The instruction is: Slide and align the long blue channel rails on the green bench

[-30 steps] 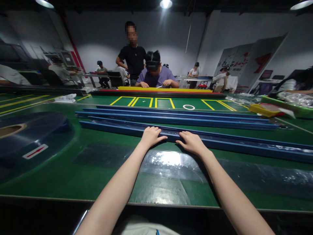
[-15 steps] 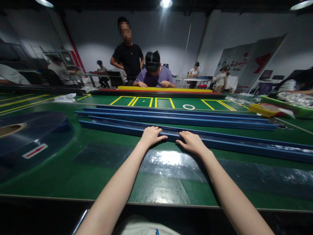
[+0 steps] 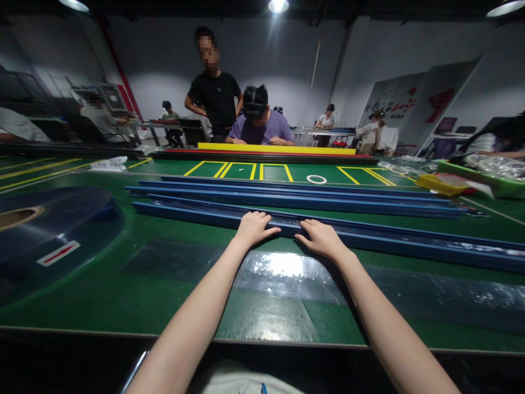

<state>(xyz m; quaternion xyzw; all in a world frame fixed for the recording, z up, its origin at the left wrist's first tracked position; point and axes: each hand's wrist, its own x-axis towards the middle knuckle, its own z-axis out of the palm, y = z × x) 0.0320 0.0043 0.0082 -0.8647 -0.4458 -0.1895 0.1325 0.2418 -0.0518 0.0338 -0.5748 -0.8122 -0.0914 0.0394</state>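
Note:
A long blue rail [image 3: 188, 215] lies across the green table [image 3: 123, 284], nearest of several parallel blue rails [image 3: 287, 200]. My left hand [image 3: 253, 227] rests on top of this rail, fingers curled over it. My right hand [image 3: 321, 238] grips the same rail a little to the right, fingers bent over its edge. A sheet of clear plastic film [image 3: 283, 273] lies under my wrists, in front of the rail.
A large roll of clear film [image 3: 45, 230] sits at the left. Across the table a seated person [image 3: 262, 123] handles a yellow rail [image 3: 279, 149]; another person [image 3: 213, 93] stands beside. A yellow tray [image 3: 445, 183] and a white ring [image 3: 316, 179] lie farther back.
My hands have stayed on the blue rail. The yellow rail across the table has tipped up onto its edge, and the standing person has shifted slightly.

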